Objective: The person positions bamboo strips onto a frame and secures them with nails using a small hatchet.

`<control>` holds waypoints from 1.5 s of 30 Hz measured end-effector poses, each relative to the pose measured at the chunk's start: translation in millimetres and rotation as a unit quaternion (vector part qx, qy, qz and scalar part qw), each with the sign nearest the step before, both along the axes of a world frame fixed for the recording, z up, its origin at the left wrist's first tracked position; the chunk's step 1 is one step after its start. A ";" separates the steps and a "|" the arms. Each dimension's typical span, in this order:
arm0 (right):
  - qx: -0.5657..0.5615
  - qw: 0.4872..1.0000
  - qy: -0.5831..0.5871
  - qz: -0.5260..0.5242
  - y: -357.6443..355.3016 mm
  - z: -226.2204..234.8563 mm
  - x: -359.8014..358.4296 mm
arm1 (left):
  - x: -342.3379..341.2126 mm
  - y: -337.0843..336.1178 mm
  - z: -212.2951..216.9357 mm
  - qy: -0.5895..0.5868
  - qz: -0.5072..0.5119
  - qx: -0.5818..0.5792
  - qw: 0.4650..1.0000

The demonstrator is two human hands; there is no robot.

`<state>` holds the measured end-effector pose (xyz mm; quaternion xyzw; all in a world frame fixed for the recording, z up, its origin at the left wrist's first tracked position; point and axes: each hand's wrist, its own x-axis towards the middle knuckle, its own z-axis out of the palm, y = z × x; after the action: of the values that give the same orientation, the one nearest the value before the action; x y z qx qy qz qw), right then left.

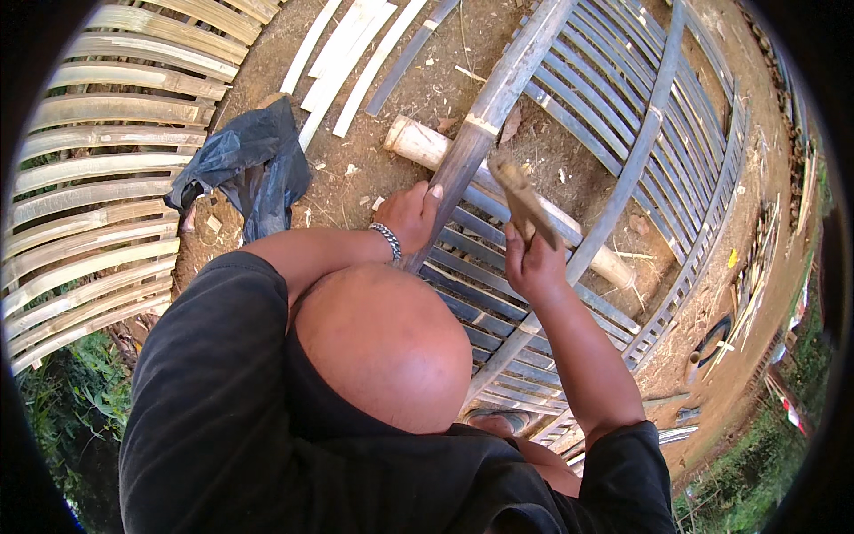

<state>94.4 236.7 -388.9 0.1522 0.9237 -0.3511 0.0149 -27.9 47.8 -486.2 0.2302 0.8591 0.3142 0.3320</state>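
Note:
My left hand [411, 216], with a metal bracelet on its wrist, presses on a long grey bamboo rail [485, 125] that runs across a slatted bamboo panel [623, 98] lying on the dirt. A wooden-handled tool [525, 203] is gripped in my right hand [532, 263] and raised just above the panel, beside the rail. A pale round bamboo log [427, 145] lies under the panel, crossing below both hands. My bent knee [382, 347] fills the middle of the view.
A second bamboo slat panel [98, 196] lies at the left. A crumpled black plastic bag [249, 165] sits on the dirt beside it. Loose pale bamboo strips [342, 58] lie at the top. Grass borders the lower left and right edges.

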 end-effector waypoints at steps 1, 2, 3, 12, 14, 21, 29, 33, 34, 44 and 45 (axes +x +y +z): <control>0.007 0.999 -0.046 0.005 3.2 -6.3 -0.3 | 0.9 0.2 -3.0 0.007 0.000 0.012 1.000; 0.014 0.996 -0.093 0.010 6.7 -14.6 0.0 | 1.6 1.1 -5.1 0.013 0.000 0.024 1.000; 0.020 0.995 -0.095 -0.002 7.5 -21.5 -4.9 | 0.9 1.4 -3.0 0.008 -0.003 0.014 1.000; -0.005 0.996 -0.088 -0.007 8.9 -19.0 2.6 | 1.2 1.8 -2.7 0.000 0.002 0.012 1.000; -0.031 0.996 -0.075 -0.027 11.8 -13.5 -2.6 | -0.9 3.6 3.1 -0.006 0.001 -0.013 1.000; -0.016 0.998 0.050 -0.038 2.5 9.3 -6.9 | -0.8 1.2 -1.8 0.011 -0.007 0.010 1.000; -0.055 0.995 0.019 -0.080 18.7 25.2 -25.3 | -0.1 -1.7 0.2 -0.005 -0.003 0.004 1.000; 0.012 0.987 -0.162 -0.004 18.1 27.6 -36.0 | -1.1 -0.3 1.7 -0.003 -0.002 0.021 1.000; 0.017 0.985 -0.171 -0.007 18.9 26.2 -34.3 | -1.5 0.7 2.2 -0.002 -0.002 0.023 1.000; 0.028 0.984 -0.178 -0.008 20.1 25.8 -29.4 | -1.7 6.9 1.6 0.000 -0.004 0.007 1.000; 0.020 0.985 -0.171 -0.032 18.4 36.6 -35.6 | -0.8 3.5 1.7 -0.002 -0.003 0.002 1.000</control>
<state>58.8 255.1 -352.3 0.2401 0.9089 -0.3020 0.1583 -28.7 51.3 -484.5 0.2327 0.8574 0.3150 0.3339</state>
